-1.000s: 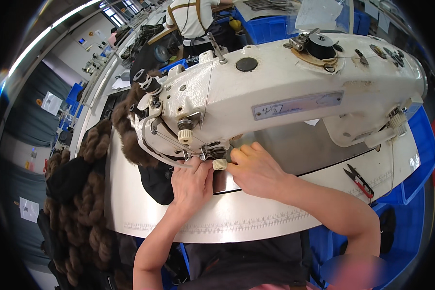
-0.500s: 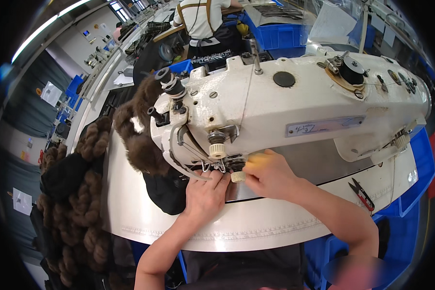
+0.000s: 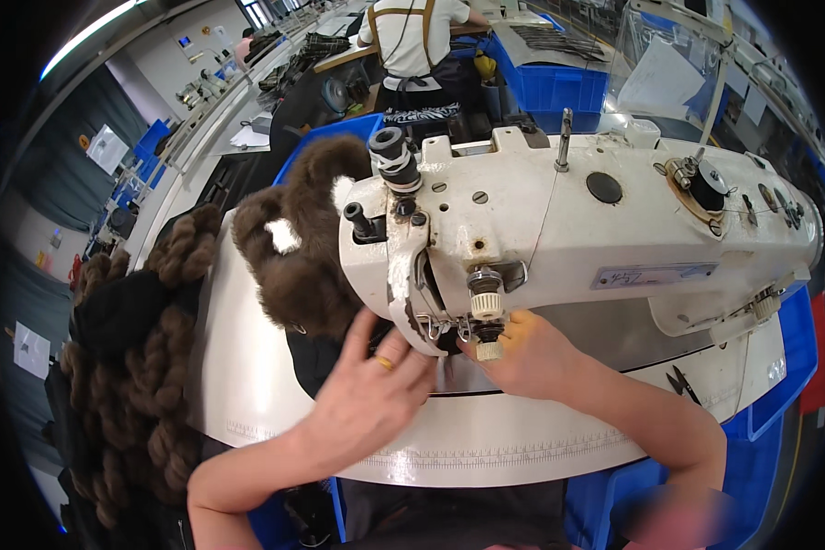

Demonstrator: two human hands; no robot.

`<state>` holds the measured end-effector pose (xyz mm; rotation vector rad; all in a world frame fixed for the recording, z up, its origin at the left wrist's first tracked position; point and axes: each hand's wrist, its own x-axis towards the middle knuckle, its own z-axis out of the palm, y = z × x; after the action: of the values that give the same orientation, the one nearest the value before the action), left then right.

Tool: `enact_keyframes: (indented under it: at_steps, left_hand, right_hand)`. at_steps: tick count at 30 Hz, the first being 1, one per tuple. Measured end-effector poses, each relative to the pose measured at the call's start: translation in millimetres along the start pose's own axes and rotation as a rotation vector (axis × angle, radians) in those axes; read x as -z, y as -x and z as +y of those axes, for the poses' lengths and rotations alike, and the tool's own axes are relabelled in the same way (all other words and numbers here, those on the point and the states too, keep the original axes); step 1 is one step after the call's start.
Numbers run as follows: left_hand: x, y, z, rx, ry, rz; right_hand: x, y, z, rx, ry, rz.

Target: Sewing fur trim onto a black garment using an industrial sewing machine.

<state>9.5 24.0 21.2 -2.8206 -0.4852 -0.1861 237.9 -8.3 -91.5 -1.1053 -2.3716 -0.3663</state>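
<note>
Fingertips out of sight at the sewing head

Nearest, the lower edge cuts off the wearer's dark lap (image 3: 449, 504) and both arms; a blurred patch hides the right elbow. Blue bins (image 3: 605, 500) show only partly under the desk (image 3: 257, 376).

The left hand (image 3: 376, 390) lies with fingers parted and slightly bent over black cloth (image 3: 312, 362), a yellow ring (image 3: 385, 364) on one finger. Its foremost fingertips pass behind the machine's front, so whether they pinch the cloth cannot be told. The right hand (image 3: 532, 359) is curled in beside the lower pale knob (image 3: 489, 350); its fingertips are covered too, and its grip cannot be made out.

The cloth sits left of the needle area, its inner part under the left hand and behind the head of the white sewing machine (image 3: 559, 229). The needle itself is hidden. Brown fur (image 3: 307, 293) lies against the cloth; whether they are joined is unclear. Snips (image 3: 683, 385) lie on the desk at the right, partly behind the right forearm.

Left of the desk, more brown fur and black cloth form a heap (image 3: 156, 394), its pieces hard to separate. Farther off, a person (image 3: 412, 46) in a white top, head cut off by the frame, is beside a blue crate (image 3: 559, 87).
</note>
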Motion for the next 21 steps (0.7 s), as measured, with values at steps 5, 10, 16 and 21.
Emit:
enact_keyframes:
  at_steps: [5,10,16,21]
  left_hand:
    - [7.6,-3.0,-42.7,-0.020,0.011,-0.078]
    - [3.3,-34.9,-62.8,-0.208,0.271,-0.008]
    - [-33.8,-20.3,-76.8,-0.270,0.519,-0.012]
    - [-32.1,-22.3,-72.3,-0.333,0.512,-0.007]
  right_hand:
    - [7.3,1.2,-4.0,-0.010,-0.017,-0.024]
    - [10.2,0.0,-2.2,-0.033,-0.073,-0.004]
    - [12.7,-1.0,-2.5,-0.057,-0.094,0.012]
    - [12.6,-0.4,-3.1,-0.051,-0.064,-0.015]
